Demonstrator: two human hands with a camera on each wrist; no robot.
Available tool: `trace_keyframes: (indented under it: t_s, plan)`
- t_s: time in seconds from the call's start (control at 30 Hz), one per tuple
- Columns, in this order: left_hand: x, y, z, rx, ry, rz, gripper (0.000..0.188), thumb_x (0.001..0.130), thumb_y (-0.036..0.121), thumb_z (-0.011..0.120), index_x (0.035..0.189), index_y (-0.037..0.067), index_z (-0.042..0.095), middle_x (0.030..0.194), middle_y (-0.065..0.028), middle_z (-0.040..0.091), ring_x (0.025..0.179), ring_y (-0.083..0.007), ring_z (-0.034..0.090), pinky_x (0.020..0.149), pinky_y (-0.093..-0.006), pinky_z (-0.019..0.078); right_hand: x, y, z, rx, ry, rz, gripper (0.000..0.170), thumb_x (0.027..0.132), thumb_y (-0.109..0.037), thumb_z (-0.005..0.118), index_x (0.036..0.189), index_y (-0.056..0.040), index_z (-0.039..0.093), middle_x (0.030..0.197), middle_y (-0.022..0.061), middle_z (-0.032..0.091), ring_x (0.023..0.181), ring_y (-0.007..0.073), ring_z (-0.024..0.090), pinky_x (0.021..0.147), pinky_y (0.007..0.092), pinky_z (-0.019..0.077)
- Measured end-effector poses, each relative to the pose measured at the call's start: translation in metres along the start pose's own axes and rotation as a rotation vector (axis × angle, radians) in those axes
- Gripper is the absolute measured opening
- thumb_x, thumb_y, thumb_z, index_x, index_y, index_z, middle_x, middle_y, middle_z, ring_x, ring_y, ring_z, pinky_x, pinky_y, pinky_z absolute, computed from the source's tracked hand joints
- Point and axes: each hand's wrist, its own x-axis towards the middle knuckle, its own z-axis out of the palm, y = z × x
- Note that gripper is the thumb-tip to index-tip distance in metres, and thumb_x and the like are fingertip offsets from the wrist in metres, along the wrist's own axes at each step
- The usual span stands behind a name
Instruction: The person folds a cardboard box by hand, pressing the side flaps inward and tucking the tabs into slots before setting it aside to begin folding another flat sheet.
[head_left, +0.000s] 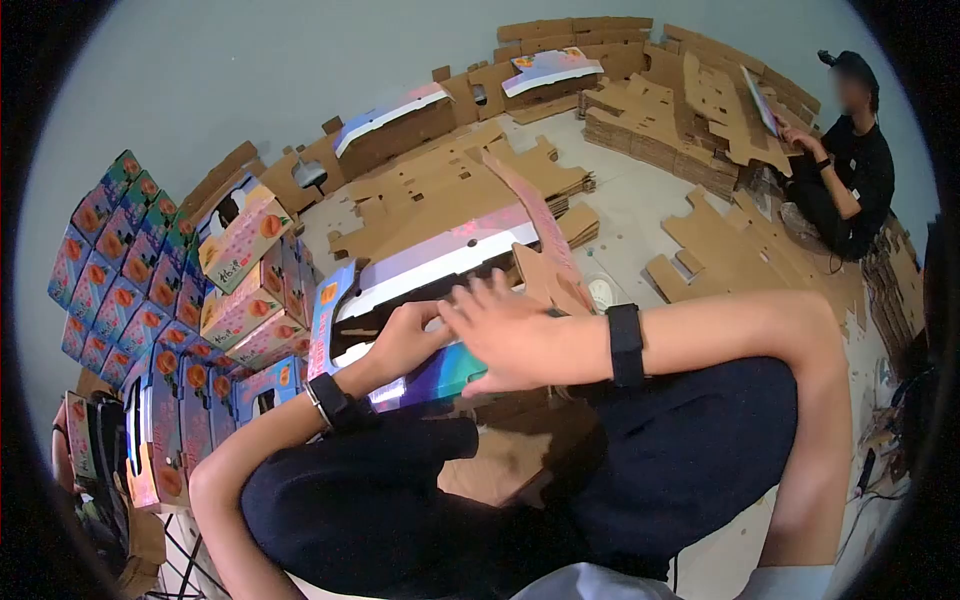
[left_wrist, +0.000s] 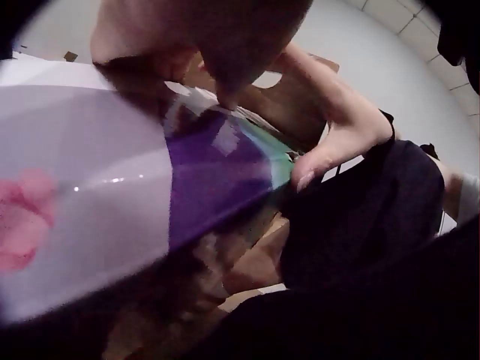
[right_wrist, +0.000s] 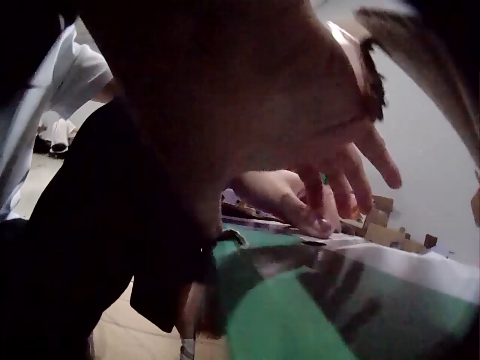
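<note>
A printed cardboard box point(head_left: 430, 378) with a purple and green near side stands over the person's lap, its white-edged flap point(head_left: 450, 262) raised at the far side. My left hand point(head_left: 398, 345) grips the box's near top edge with bent fingers. Over the same edge, further right, my right hand point(head_left: 515, 338) is spread, its fingers straight and blurred. In the left wrist view, the right thumb point(left_wrist: 307, 174) rests by the green corner. The right wrist view has the left hand point(right_wrist: 277, 196) behind the right one, fingertips at the edge. The box's inside is mostly hidden.
Finished peach-print boxes point(head_left: 125, 275) are stacked at the left. Flat brown cardboard sheets point(head_left: 430, 200) lie beyond the box, with more piles point(head_left: 660, 140) at the back right. Another person point(head_left: 850, 180) sits at the far right holding a sheet. A white roll point(head_left: 600, 292) stands beside the box.
</note>
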Motion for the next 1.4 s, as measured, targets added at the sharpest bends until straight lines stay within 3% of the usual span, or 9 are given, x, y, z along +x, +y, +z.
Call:
trace_keyframes:
  t_s: [0.2,0.3,0.4,0.53,0.6,0.7,0.8,0.97,1.4]
  plan:
    - [0.003,0.012,0.000,0.027,-0.054,-0.020,0.038,0.086,0.030,0.061,0.102,-0.004,0.061,0.082,-0.0236,0.064,0.070,-0.0222,0.061,0.070,-0.0361,0.0475,-0.004,0.016,0.005,0.097,-0.031,-0.032,0.107,0.058,-0.054,0.076,0.131,0.0115,0.034,0.113,0.0222,0.047,0.103,0.0336,0.048,0.088,0.0457,0.0376]
    - [0.001,0.015,-0.004,0.045,-0.004,0.055,0.037,0.087,0.032,0.060,0.095,-0.004,0.062,0.073,-0.0179,0.063,0.062,-0.0163,0.056,0.062,-0.0329,0.0464,-0.002,0.021,0.008,0.027,0.062,-0.035,0.104,0.055,-0.049,0.078,0.129,0.0113,0.036,0.109,0.0193,0.047,0.098,0.0306,0.047,0.082,0.0406,0.0370]
    - [-0.004,-0.001,-0.011,-0.021,0.095,-0.172,0.038,0.089,0.036,0.058,0.078,-0.001,0.058,0.059,-0.0049,0.055,0.054,-0.0085,0.047,0.049,-0.0277,0.0390,-0.006,0.023,0.004,0.032,-0.011,0.005,0.099,0.054,-0.047,0.077,0.125,0.0107,0.039,0.109,0.0185,0.047,0.100,0.0305,0.046,0.085,0.0399,0.0364]
    - [-0.018,-0.022,-0.022,0.113,-0.001,-0.348,0.049,0.091,0.042,0.051,0.073,-0.003,0.059,0.058,-0.0097,0.056,0.052,-0.0162,0.053,0.051,-0.0339,0.0412,-0.019,0.032,0.002,0.052,-0.026,0.028,0.095,0.054,-0.046,0.076,0.123,0.0097,0.042,0.108,0.0183,0.047,0.098,0.0305,0.046,0.084,0.0400,0.0365]
    - [-0.020,-0.029,-0.018,0.211,0.058,-0.085,0.051,0.092,0.042,0.049,0.071,-0.003,0.059,0.056,-0.0138,0.055,0.052,-0.0235,0.055,0.054,-0.0380,0.0420,-0.023,0.037,0.002,0.098,-0.002,0.023,0.096,0.052,-0.045,0.077,0.122,0.0099,0.042,0.109,0.0190,0.046,0.100,0.0317,0.046,0.086,0.0422,0.0371]
    - [-0.027,-0.028,-0.015,0.211,0.074,-0.163,0.050,0.091,0.042,0.050,0.071,-0.003,0.059,0.055,-0.0145,0.054,0.052,-0.0247,0.055,0.054,-0.0384,0.0422,-0.027,0.047,0.002,0.142,-0.013,0.022,0.097,0.050,-0.043,0.079,0.124,0.0082,0.042,0.111,0.0200,0.046,0.104,0.0333,0.045,0.091,0.0461,0.0364]
    - [-0.022,-0.013,-0.020,0.229,0.104,-0.238,0.049,0.091,0.041,0.050,0.072,-0.003,0.060,0.055,-0.0155,0.054,0.053,-0.0264,0.056,0.055,-0.0389,0.0424,-0.030,0.057,0.000,0.023,0.136,-0.051,0.092,0.053,-0.042,0.079,0.127,0.0007,0.044,0.110,0.0156,0.047,0.100,0.0300,0.046,0.084,0.0405,0.0356]
    - [-0.010,0.003,-0.018,0.285,0.216,-0.245,0.046,0.089,0.039,0.055,0.068,-0.002,0.057,0.053,-0.0136,0.054,0.049,-0.0232,0.054,0.052,-0.0369,0.0415,-0.035,0.050,0.004,-0.423,0.025,-0.074,0.071,0.072,-0.027,0.065,0.132,0.0004,0.040,0.137,0.0206,0.038,0.131,0.0347,0.033,0.107,0.0549,0.0213]
    - [0.018,0.036,-0.011,-0.309,0.330,-0.222,0.045,0.093,0.038,0.053,0.067,0.002,0.058,0.059,0.0026,0.047,0.056,-0.0049,0.039,0.049,-0.0251,0.0318,-0.010,0.020,-0.016,0.392,0.477,-0.231,0.027,0.078,-0.020,0.061,0.099,-0.0034,0.062,0.105,0.0071,0.055,0.108,0.0227,0.048,0.096,0.0396,0.0333]
